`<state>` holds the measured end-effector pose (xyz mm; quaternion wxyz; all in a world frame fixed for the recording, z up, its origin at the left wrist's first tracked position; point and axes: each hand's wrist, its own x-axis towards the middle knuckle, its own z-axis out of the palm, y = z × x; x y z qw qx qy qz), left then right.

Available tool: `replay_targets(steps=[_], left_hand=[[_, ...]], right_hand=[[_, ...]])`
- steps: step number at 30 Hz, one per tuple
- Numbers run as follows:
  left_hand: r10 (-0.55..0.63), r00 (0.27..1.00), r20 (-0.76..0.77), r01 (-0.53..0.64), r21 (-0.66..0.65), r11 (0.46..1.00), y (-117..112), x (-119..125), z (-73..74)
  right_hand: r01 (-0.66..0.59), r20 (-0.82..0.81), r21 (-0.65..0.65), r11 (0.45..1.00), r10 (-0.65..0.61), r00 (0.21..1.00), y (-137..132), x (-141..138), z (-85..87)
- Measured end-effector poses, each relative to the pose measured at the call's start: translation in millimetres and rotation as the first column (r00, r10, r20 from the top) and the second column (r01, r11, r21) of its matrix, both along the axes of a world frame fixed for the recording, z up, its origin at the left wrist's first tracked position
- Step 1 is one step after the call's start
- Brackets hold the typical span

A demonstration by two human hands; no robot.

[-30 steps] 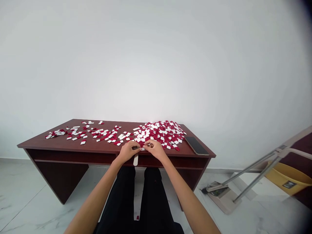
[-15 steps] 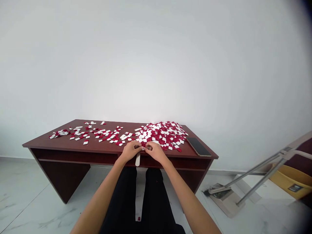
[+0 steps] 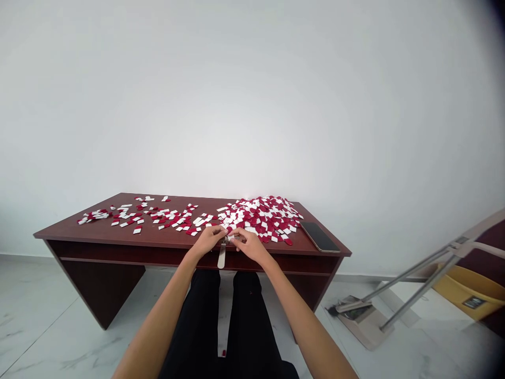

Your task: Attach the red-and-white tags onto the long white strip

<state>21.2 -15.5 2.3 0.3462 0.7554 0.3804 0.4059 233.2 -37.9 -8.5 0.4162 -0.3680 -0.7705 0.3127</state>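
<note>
At the desk's front edge, my left hand (image 3: 210, 239) and my right hand (image 3: 248, 244) almost meet, fingertips pinched on a small red-and-white piece (image 3: 230, 232). Below the fingers a flat, pale strip with a rounded end (image 3: 221, 257) sticks out past the edge; its upper end is partly hidden by the hands. Just beyond them rises a heap of similar red-and-white pieces (image 3: 262, 215). More such pieces (image 3: 169, 216) lie scattered over the left half of the desk.
The dark red desk (image 3: 118, 239) stands against a white wall. A black phone or tablet (image 3: 320, 237) lies at its right end. On the floor to the right are a long-handled dustpan (image 3: 366, 331) with a brush (image 3: 343, 308) and a yellow bin (image 3: 469, 292).
My hands have shifted slightly up and apart, showing more of the piece and the strip's upper part. The view has moved a little.
</note>
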Motion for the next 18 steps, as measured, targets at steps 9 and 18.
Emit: replay_targets(steps=[9, 18], left_hand=[[-0.001, 1.000, 0.004, 0.001, 0.021, 1.000, 0, -2, 0.5], [0.127, 0.988, -0.087, -0.115, 0.129, 0.985, 4, 2, -16.8]], right_hand=[[0.041, 0.052, -0.010, 0.999, -0.041, 0.998, 2, -3, -5.0], [0.166, -0.008, 0.086, 0.982, -0.166, 0.986, 6, -2, -1.1]])
